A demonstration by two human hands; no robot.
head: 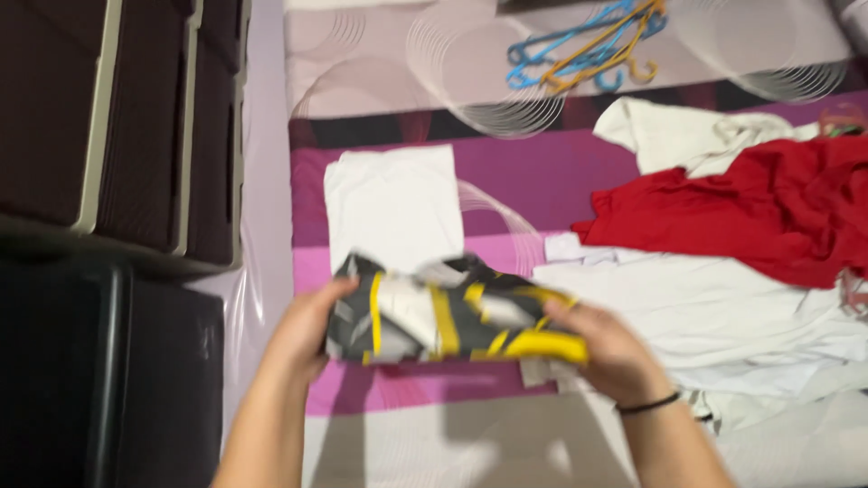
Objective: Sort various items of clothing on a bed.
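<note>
Cloth in grey, white and yellow, a folded garment (452,316), is held above the bed (542,172) between both hands, near the lower middle of the view. The left hand (303,334) is closed on the garment's left edge, with the thumb on top; the right hand (606,348) is closed on its right edge, over a yellow band. A thin black band (647,404) is worn on the right wrist. Just behind the garment, a folded white shirt (393,203) is laid flat on the purple and pink striped bedcover. To the right, a pile of white clothes (723,316) is spread out, and a red garment (768,208) is draped over it. Blue and orange hangers (588,45) are heaped at the far edge of the bed. Dark drawers (117,117) are seen on the left, beside the bed.
</note>
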